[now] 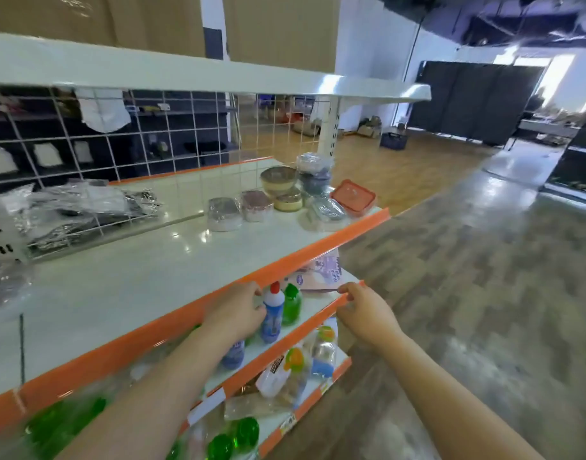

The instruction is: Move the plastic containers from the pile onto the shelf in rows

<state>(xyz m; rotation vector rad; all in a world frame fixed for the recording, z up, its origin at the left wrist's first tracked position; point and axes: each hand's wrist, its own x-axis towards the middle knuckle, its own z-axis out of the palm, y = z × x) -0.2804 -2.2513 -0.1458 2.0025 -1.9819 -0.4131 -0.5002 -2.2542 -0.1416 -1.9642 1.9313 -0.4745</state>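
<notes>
Clearly both hands, left hand (237, 309) and right hand (364, 313), hang empty and loosely curled, well short of the plastic containers (290, 190) piled beyond them, the right hand nearer.

Bright daylight, glare on shelf (125, 273), blurred edges, wide-angle bending

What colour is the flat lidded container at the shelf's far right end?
Orange-red container, seen in the head view.

Plastic containers (294, 190) cluster at the shelf's (145, 273) far right end, frame centre. Wrapped packets (82, 207) lie left, behind a wire grid (125, 144). Bottles (278, 310) stand on the lower shelf (304, 323) beneath.
</notes>
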